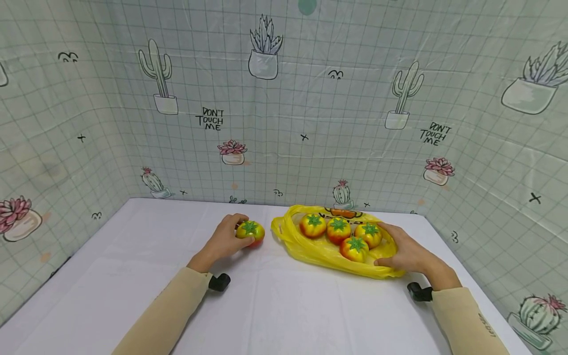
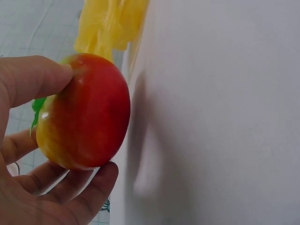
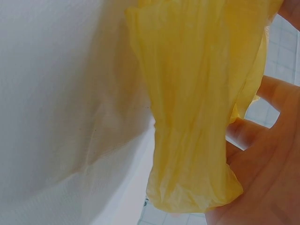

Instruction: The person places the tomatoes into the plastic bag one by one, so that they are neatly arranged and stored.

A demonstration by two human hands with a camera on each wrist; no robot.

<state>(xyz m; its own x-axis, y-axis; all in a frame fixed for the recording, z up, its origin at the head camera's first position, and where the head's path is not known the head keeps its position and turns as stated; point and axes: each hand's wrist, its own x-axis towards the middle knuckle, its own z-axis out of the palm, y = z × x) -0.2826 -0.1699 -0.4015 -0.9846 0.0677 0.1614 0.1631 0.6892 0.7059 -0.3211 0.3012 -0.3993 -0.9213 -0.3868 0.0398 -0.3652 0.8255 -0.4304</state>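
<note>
My left hand (image 1: pixel 227 237) grips a red-and-yellow tomato (image 1: pixel 251 231) with a green star-shaped leaf top, left of the bag. In the left wrist view the thumb presses one side of this tomato (image 2: pixel 89 112) and the fingers curve round the other, close beside the white table. A yellow plastic bag (image 1: pixel 310 255) lies spread at the table's back right, with several similar tomatoes (image 1: pixel 339 230) on it, leaf tops up. My right hand (image 1: pixel 406 251) holds the bag's right end, thumb at the near edge, fingertips at the far edge. Crumpled yellow plastic (image 3: pixel 187 117) covers some right fingers in the right wrist view.
The white-covered table (image 1: pixel 284 305) meets a gridded cloth backdrop (image 1: pixel 284 108) with cactus prints behind and at both sides. A black wrist device (image 1: pixel 219 282) sits at the left cuff, and another black device (image 1: pixel 419 292) at the right cuff.
</note>
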